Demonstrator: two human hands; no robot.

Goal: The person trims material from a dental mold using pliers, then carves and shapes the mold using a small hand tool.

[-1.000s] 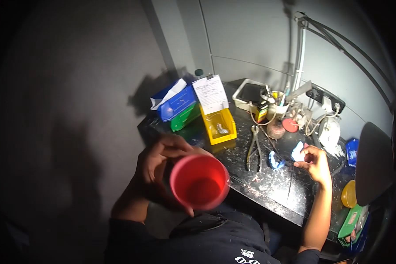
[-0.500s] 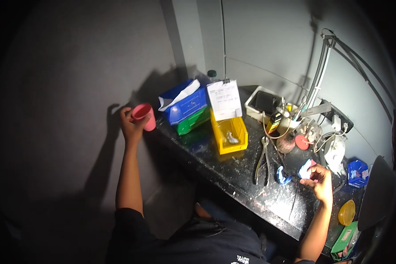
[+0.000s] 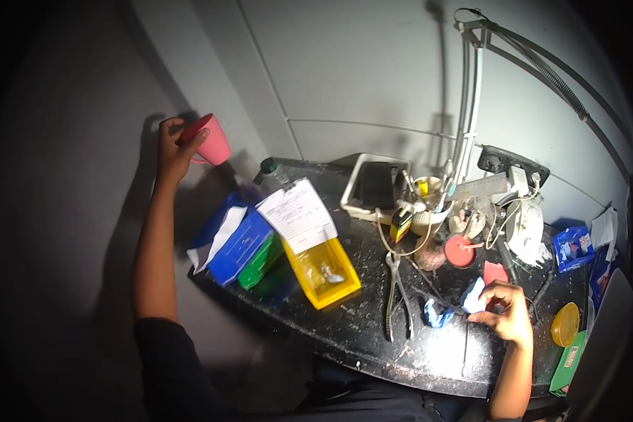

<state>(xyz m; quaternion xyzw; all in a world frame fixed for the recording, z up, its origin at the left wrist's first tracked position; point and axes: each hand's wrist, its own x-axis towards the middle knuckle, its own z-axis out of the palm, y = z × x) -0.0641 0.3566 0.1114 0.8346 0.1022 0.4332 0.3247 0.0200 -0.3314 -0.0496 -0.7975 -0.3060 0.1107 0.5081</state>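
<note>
My left hand (image 3: 173,156) is wrapped round a pink mug (image 3: 216,142), tilted and raised off the desk at the left, beyond the blue bin. Its inside is mostly hidden. Between the fingers of my right hand (image 3: 506,315) is a light blue and white moulded piece (image 3: 473,295), held just above the black desk. A curved, darker blue piece (image 3: 438,315) lies to the left of that hand. Further left rest long-handled pliers (image 3: 395,292). Just behind my right hand is a flat pink piece (image 3: 495,271).
A yellow bin (image 3: 316,299) holds a small plastic-wrapped item, with a clipped paper form (image 3: 299,214) against its back. Blue (image 3: 239,246) and green bins stand left of it. Behind are a white tray (image 3: 352,206), a tool cup, cables and a lamp arm (image 3: 469,112). A yellow bowl (image 3: 565,325) sits right.
My view has swung. My left hand has carried the mug upward and away, from beside the blue bin to beyond it. My right hand keeps the light blue piece near the same spot.
</note>
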